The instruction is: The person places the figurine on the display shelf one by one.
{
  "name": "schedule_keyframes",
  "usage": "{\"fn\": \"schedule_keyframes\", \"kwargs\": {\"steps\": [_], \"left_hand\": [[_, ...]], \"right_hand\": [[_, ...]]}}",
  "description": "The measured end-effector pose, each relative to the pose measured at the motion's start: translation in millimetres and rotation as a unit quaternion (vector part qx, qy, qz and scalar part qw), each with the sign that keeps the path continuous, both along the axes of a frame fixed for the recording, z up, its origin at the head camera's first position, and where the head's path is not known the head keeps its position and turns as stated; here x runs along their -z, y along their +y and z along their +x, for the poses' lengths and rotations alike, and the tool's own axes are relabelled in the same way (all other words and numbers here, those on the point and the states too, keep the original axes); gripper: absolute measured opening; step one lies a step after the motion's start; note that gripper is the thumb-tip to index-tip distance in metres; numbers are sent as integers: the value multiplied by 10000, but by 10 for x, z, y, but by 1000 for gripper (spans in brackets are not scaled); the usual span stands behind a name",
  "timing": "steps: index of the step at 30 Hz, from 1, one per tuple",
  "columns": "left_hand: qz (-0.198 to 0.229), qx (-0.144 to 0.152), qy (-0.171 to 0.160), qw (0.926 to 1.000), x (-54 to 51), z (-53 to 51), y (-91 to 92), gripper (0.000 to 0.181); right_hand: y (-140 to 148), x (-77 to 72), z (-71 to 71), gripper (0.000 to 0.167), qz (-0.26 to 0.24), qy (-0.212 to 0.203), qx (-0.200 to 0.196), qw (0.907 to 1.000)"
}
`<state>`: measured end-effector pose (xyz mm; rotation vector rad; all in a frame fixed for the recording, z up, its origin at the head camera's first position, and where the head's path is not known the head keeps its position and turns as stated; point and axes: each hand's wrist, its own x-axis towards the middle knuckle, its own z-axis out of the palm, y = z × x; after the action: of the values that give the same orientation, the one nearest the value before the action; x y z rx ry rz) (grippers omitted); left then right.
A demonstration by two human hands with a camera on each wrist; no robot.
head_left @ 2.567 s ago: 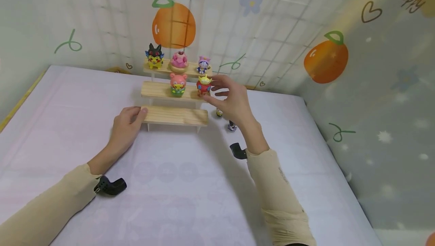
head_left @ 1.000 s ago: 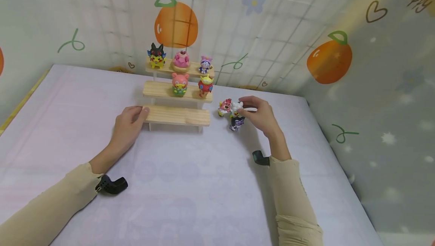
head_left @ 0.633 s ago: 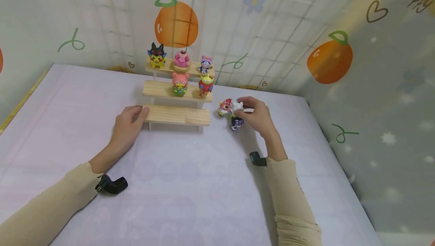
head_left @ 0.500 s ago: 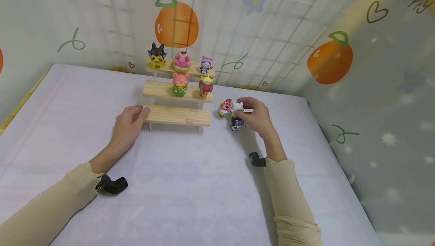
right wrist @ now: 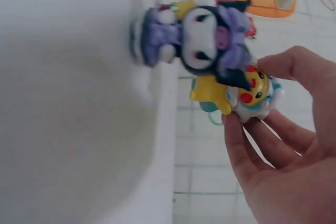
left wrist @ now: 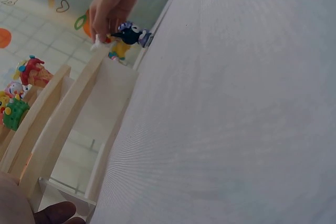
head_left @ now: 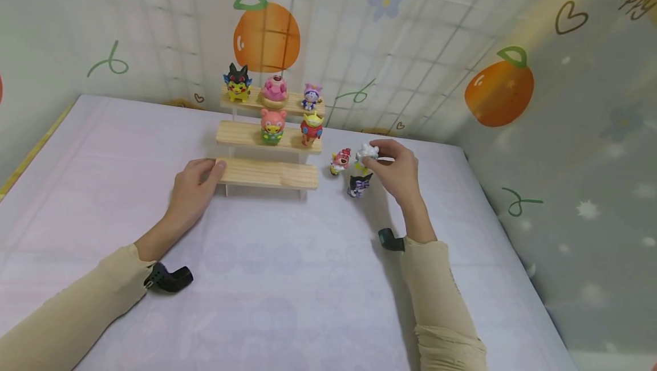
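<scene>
My left hand (head_left: 192, 193) grips the left end of the lowest tier of a three-tier wooden display stand (head_left: 267, 173), thumb on top. To the stand's right, my right hand (head_left: 399, 170) holds a yellow figurine in a white hood (head_left: 366, 153) between thumb and fingers. The right wrist view shows its yellow face with red cheeks (right wrist: 257, 88) and that it is raised off the table. Close by stand a black-and-purple figurine (head_left: 359, 185) and a pink bear figurine with a red hat (head_left: 340, 162). In the left wrist view the held figurine is partly hidden.
The top tier carries a black-hooded yellow figurine (head_left: 238, 84), a pink bear figurine (head_left: 275, 92) and a small purple-hatted one (head_left: 311, 97). On the middle tier are a pink-hooded figurine (head_left: 272, 126) and a red-suited one (head_left: 311, 129). A patterned curtain (head_left: 339, 35) hangs behind.
The red-suited figurine was let go on the middle tier's right end. My right hand moved to the loose figurines, took the white-hooded one and drew it slightly up and right. My left hand stayed put.
</scene>
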<state>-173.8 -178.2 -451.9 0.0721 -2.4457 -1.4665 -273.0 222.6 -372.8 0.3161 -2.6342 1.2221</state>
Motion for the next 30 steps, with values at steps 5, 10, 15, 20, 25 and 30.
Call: {"fn": "schedule_keyframes", "kwargs": {"steps": [5, 10, 15, 20, 25, 30], "left_hand": [[16, 1, -19, 10000, -4, -1, 0, 57], [51, 4, -36, 10000, 4, -2, 0, 58], [68, -14, -2, 10000, 7, 0, 3, 57], [65, -17, 56, 10000, 0, 3, 3, 54], [77, 10, 37, 10000, -17, 5, 4, 55], [81, -1, -10, 10000, -18, 5, 6, 56]], "right_hand": [[30, -106, 13, 36, -142, 273, 201, 9993], [17, -195, 54, 36, -82, 323, 164, 9993], [-45, -262, 111, 33, -165, 508, -100, 9985], [-176, -356, 213, 35, -300, 537, -446, 9971], [-325, -467, 340, 36, -323, 511, -670, 9959], [-480, -518, 448, 34, -239, 490, -1077, 9927]]}}
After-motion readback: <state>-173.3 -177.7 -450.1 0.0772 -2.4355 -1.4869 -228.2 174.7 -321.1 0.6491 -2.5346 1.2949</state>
